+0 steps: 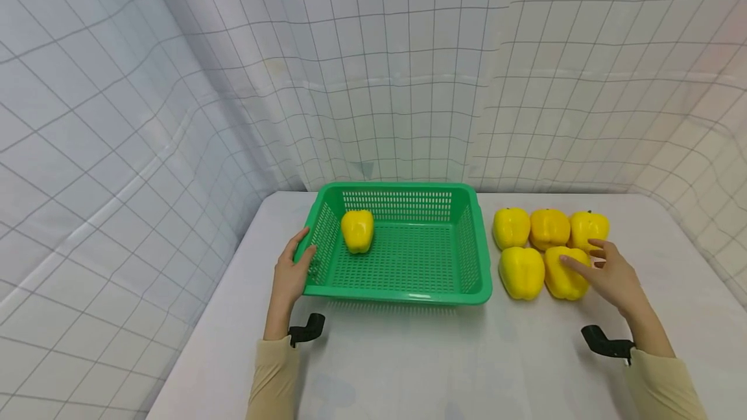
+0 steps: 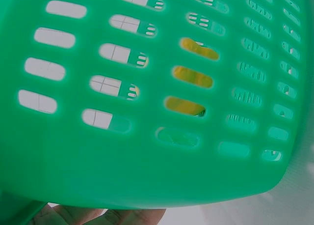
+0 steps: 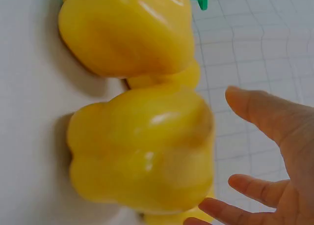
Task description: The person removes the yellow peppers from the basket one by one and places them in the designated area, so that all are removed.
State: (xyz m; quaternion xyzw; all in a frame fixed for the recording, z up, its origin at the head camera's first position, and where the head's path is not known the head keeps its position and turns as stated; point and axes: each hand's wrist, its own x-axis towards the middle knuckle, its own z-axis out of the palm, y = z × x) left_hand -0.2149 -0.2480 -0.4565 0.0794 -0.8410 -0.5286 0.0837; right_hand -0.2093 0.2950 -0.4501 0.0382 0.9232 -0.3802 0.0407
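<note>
A green plastic basket (image 1: 397, 297) with slotted walls stands mid-table, with one yellow bell pepper (image 1: 357, 231) inside near its left wall. At that left side my left hand (image 1: 293, 271) holds the rim. The left wrist view shows the slotted wall (image 2: 122, 171) close up, with part of the fingers (image 2: 122, 216) at the edge and the rest hidden. Over the near right bell pepper (image 1: 566, 273) of a group hovers my right hand (image 1: 615, 280), thumb and fingers spread apart. In the right wrist view that pepper (image 3: 142, 151) lies beside the spread fingers, not gripped.
To the right of the basket, several other yellow bell peppers (image 1: 521, 273) sit close together in two rows on the white table (image 1: 408, 361). White grid-lined cloth (image 1: 379, 83) hangs behind the table and along its sides. Each wrist wears a black camera mount (image 1: 607, 344).
</note>
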